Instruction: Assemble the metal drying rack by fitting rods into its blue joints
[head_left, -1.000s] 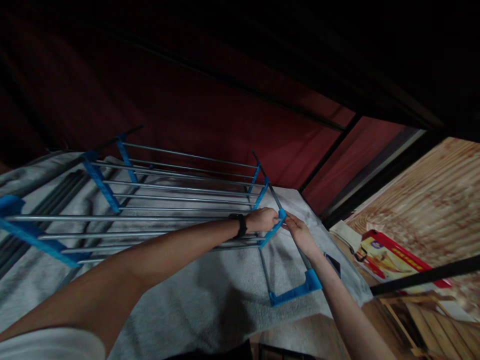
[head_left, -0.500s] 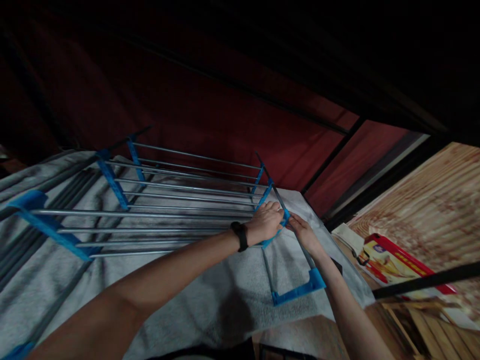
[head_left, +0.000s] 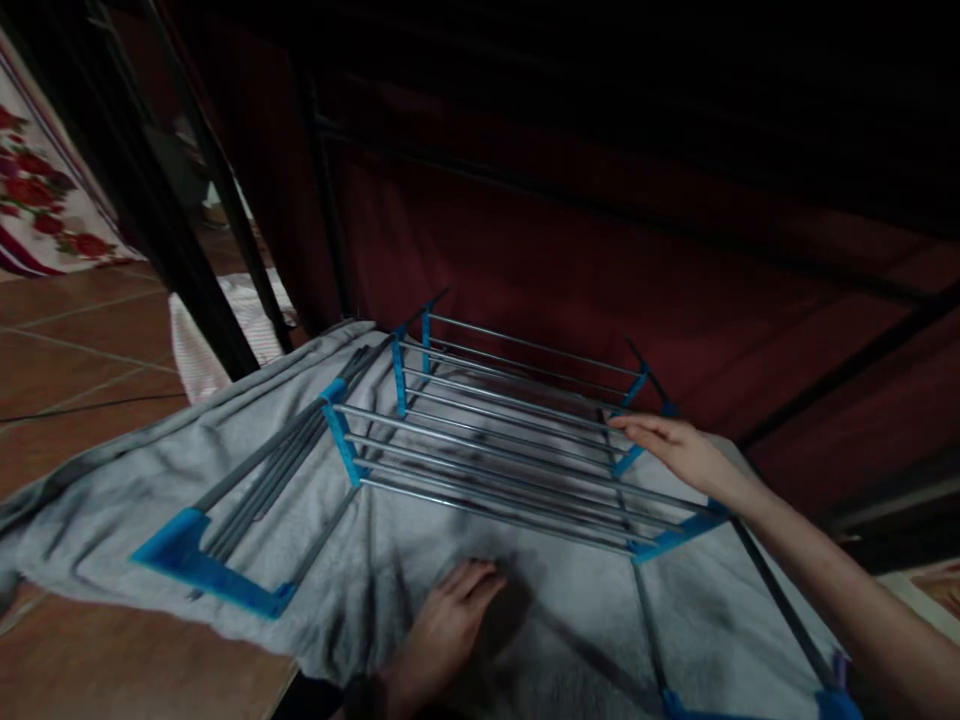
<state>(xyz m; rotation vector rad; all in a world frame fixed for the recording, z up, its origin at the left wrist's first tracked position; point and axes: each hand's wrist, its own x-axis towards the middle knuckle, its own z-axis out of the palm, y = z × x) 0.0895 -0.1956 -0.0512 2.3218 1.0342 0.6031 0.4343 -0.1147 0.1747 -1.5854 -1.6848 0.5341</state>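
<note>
A drying rack of grey metal rods [head_left: 495,452] joined by blue plastic brackets [head_left: 206,575] lies across the middle of the view. My right hand [head_left: 686,455] is over its right side, fingers stretched out beside a blue bracket [head_left: 630,460] and the ends of the upper rods. Whether the fingertips touch a rod I cannot tell. Low in front of the rack, my left hand [head_left: 450,615] hovers above the grey blanket [head_left: 420,540], its fingers loosely extended and holding nothing. Several loose-looking grey tubes [head_left: 281,465] lie bundled inside the rack's left end.
A dark red curtain [head_left: 525,250] hangs right behind the rack, with black frame posts [head_left: 210,170] at left. Brown floor tiles [head_left: 82,350] show beyond the blanket. A striped cloth [head_left: 199,345] and a floral cloth [head_left: 45,190] are at left.
My view has swung left. Both hands have let go of the blue bracket on the right; the left has drawn back towards me and the right has moved over the rods.
</note>
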